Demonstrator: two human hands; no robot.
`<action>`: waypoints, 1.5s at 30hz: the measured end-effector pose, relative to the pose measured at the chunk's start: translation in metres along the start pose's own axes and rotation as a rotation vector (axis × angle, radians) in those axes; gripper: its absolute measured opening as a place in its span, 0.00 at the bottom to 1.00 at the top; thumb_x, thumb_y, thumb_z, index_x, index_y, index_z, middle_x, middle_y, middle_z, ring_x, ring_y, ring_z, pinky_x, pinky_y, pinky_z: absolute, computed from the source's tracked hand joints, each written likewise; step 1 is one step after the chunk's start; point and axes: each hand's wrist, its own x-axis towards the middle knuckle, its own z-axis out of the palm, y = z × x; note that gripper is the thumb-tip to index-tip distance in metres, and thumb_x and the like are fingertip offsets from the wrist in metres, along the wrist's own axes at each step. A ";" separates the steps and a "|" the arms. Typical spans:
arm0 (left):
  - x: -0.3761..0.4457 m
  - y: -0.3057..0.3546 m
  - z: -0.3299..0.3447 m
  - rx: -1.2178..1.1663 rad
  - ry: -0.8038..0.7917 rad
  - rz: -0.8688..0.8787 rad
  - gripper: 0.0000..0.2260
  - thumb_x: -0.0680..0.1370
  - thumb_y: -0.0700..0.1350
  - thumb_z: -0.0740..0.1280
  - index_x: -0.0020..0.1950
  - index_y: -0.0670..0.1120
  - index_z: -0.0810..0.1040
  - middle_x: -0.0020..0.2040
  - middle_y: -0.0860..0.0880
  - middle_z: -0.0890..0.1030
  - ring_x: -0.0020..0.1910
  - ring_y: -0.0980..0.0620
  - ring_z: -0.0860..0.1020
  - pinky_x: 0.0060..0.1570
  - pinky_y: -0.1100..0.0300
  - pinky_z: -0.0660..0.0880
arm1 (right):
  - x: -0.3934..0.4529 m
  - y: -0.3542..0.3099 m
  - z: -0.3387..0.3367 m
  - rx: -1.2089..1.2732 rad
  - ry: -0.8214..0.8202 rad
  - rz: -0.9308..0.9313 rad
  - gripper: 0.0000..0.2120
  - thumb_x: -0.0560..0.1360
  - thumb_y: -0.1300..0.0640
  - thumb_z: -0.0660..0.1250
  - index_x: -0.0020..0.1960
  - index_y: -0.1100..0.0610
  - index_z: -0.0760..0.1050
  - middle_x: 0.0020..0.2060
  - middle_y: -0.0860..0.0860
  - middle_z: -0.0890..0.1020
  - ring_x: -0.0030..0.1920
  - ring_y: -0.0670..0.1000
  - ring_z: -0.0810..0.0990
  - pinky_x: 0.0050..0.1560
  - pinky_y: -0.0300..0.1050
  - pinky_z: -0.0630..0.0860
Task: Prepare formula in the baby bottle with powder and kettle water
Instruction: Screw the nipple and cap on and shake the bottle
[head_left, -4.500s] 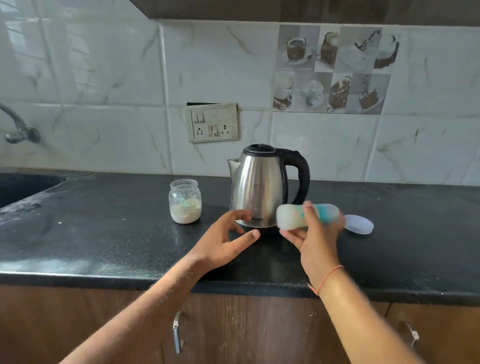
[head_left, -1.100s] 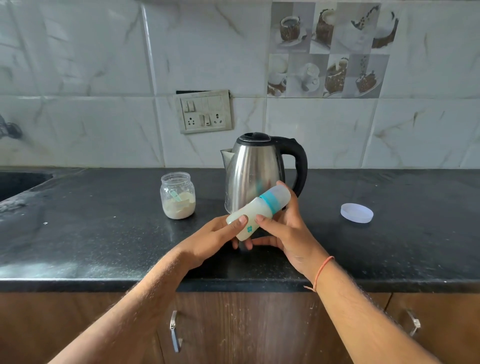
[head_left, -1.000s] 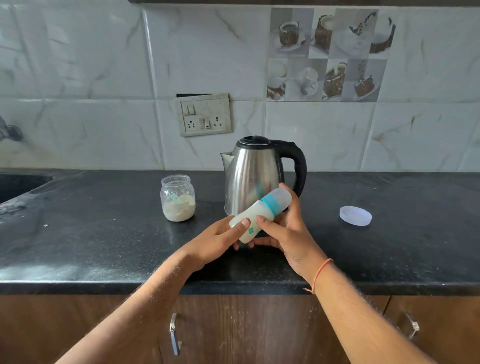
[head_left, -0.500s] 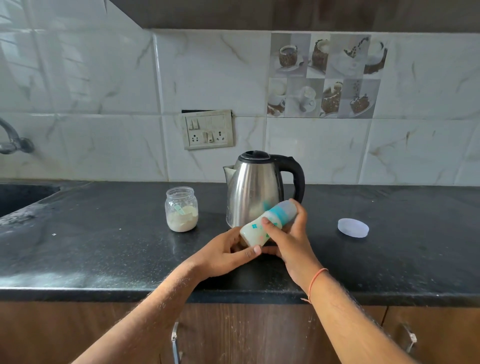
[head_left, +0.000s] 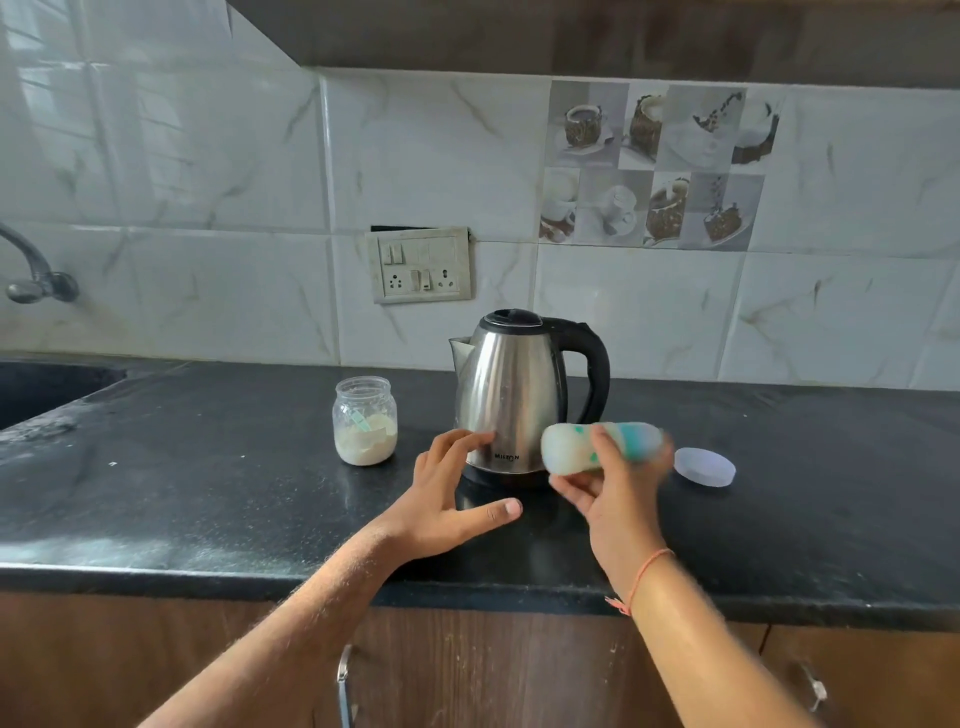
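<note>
We judge step in hand: shaking capped, translucent baby bottle with teal collar (head_left: 597, 448) to mix. Bottle lies sideways, blurred, above black stone counter (head_left: 208, 493), just in front of steel kettle with black handle (head_left: 511, 395).

For good mix we advise: keep collar tight, shake clear of kettle, check for lumps.

Right hand (head_left: 615, 499) wraps bottle mid-body, fingers curled round it. Left hand (head_left: 447, 499) spread, fingers apart, holds nothing, near kettle base; contact unclear.

Glass powder jar (head_left: 365, 421) stands left of kettle; white round lid (head_left: 705, 466) lies right of it.

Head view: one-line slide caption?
Right hand holds capped baby bottle sideways before the kettle; left hand open, powder jar lidless.
</note>
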 end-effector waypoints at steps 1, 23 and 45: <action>0.000 0.000 0.001 0.004 0.005 0.002 0.49 0.66 0.85 0.67 0.83 0.69 0.59 0.78 0.68 0.56 0.80 0.54 0.58 0.79 0.42 0.70 | -0.004 0.002 0.001 -0.160 -0.166 0.057 0.34 0.80 0.57 0.77 0.77 0.40 0.63 0.68 0.56 0.76 0.64 0.62 0.84 0.46 0.60 0.88; 0.002 -0.007 0.002 0.030 0.006 0.048 0.56 0.61 0.75 0.81 0.83 0.68 0.57 0.79 0.68 0.54 0.82 0.51 0.55 0.78 0.37 0.72 | 0.009 -0.001 -0.002 0.144 0.122 -0.081 0.32 0.80 0.56 0.75 0.75 0.41 0.61 0.69 0.55 0.73 0.65 0.63 0.82 0.43 0.59 0.88; 0.002 -0.008 0.002 0.059 0.026 0.063 0.57 0.60 0.75 0.81 0.83 0.68 0.57 0.78 0.68 0.54 0.81 0.52 0.56 0.79 0.38 0.71 | -0.002 -0.003 0.007 -0.152 -0.113 0.078 0.33 0.79 0.56 0.78 0.76 0.39 0.65 0.65 0.50 0.76 0.61 0.56 0.84 0.50 0.59 0.88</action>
